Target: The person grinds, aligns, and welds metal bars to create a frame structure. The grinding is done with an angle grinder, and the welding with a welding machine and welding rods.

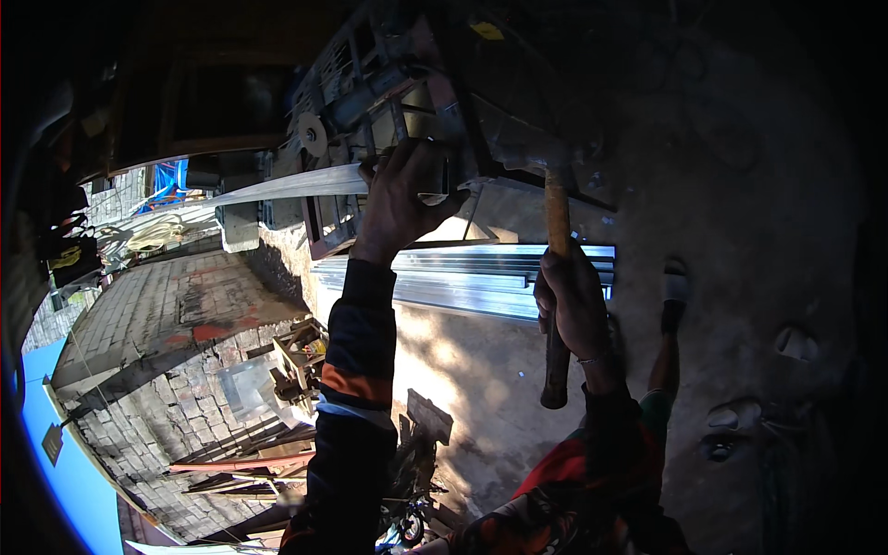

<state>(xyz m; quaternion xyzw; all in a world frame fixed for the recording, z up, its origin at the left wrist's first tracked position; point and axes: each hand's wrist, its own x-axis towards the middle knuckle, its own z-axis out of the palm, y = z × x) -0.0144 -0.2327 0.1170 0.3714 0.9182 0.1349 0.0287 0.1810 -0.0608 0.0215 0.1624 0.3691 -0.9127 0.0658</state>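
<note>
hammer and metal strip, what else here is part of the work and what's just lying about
In use: hammer in the right hand; metal strip held by the left hand; machine frame.

Lying about: metal rails on the floor; sandal; wood scraps.

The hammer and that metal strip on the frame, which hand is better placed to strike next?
Right, probably. The right hand grips the hammer by its wooden handle, head raised near the metal frame. The left hand is busy holding the metal strip against the frame.
</note>
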